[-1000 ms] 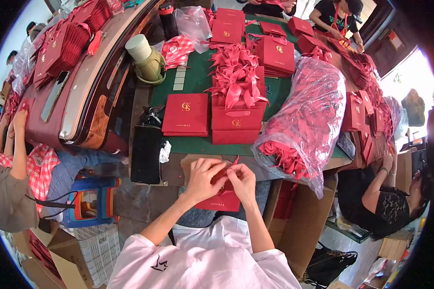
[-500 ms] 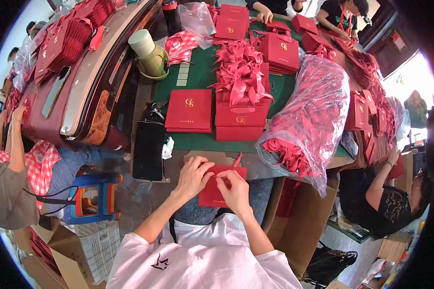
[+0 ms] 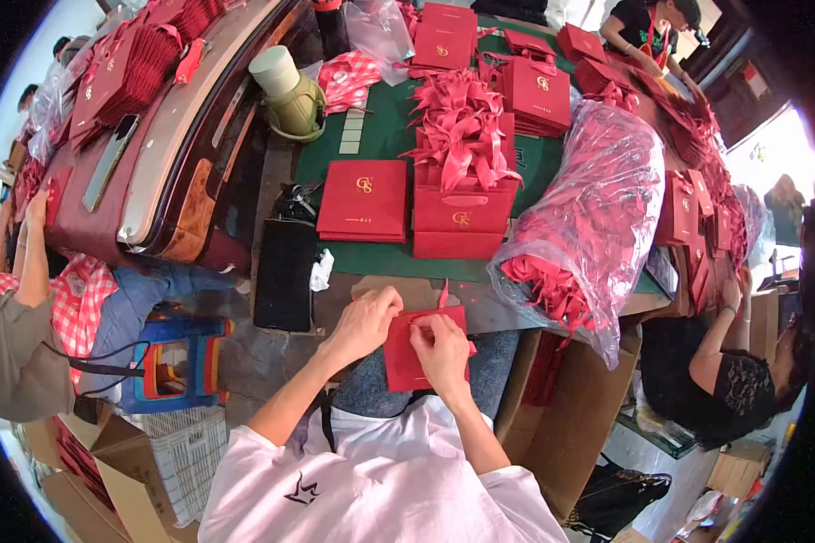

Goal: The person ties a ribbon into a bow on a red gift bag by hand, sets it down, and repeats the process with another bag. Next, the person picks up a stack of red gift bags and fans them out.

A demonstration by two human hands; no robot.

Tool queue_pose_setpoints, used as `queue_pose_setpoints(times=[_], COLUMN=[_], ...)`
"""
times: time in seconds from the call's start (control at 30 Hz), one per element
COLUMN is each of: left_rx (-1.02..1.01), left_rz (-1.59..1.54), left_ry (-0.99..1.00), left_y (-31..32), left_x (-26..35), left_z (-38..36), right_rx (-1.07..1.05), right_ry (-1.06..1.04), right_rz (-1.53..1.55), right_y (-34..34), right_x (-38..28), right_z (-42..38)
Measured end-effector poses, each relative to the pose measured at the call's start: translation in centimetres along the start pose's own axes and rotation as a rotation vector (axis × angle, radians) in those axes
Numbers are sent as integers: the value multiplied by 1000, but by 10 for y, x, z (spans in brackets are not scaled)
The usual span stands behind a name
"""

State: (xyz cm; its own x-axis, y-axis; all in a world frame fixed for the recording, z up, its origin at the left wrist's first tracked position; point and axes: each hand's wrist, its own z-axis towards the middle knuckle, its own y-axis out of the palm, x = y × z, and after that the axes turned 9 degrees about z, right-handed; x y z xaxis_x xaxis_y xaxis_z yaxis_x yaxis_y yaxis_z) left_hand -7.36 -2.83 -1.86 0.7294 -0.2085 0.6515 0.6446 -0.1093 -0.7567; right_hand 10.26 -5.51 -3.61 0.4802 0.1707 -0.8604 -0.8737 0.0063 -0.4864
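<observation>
A small red gift bag [image 3: 405, 360] lies flat over my lap at the table edge. My right hand [image 3: 441, 355] rests over its upper part with thumb and fingers pinched together; what they pinch is too small to make out. At the bag's upper left corner is my left hand [image 3: 367, 323], its fingers curled closed, and anything in them is hidden. A thin red ribbon end [image 3: 444, 292] sticks up past the bag's top edge. Beyond my hands stand a stack of red bags [image 3: 362, 201] and a red bag box [image 3: 462, 237] heaped with red ribbons [image 3: 462, 127].
A clear plastic sack of ribbons [image 3: 589, 217] lies at the right of the green table mat [image 3: 380, 262]. A black pouch [image 3: 283, 276] and a green cup [image 3: 294, 104] are at the left. A cardboard box [image 3: 575, 425] stands by my right. Co-workers sit on both sides.
My left hand has drawn slightly up and away from my right hand. The bag is tilted a little and sits further right. A co-worker's hand at the far table edge has gone from view.
</observation>
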Motion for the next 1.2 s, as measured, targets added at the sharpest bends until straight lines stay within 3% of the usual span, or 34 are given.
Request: queue_pose_setpoints(times=[0.2,0.4,0.63,0.8,1.2], left_rx=[-110,-4,-44,-128,-233], left_rz=[88,122,-14,-182,-184], left_ry=[-1,58,37,-50,-202], left_y=[3,0,-7,-10,-23], left_x=[0,16,21,18,30], left_z=[-3,3,10,14,19], right_rx=[-29,38,67,77,62], right_ry=[-2,-88,-36,33,127], right_rz=[9,-36,82,171,224], right_y=[-3,-10,-15,-14,-16], right_x=[2,-13,-20,-23,-24], right_z=[-1,-8,-7,-7,-3])
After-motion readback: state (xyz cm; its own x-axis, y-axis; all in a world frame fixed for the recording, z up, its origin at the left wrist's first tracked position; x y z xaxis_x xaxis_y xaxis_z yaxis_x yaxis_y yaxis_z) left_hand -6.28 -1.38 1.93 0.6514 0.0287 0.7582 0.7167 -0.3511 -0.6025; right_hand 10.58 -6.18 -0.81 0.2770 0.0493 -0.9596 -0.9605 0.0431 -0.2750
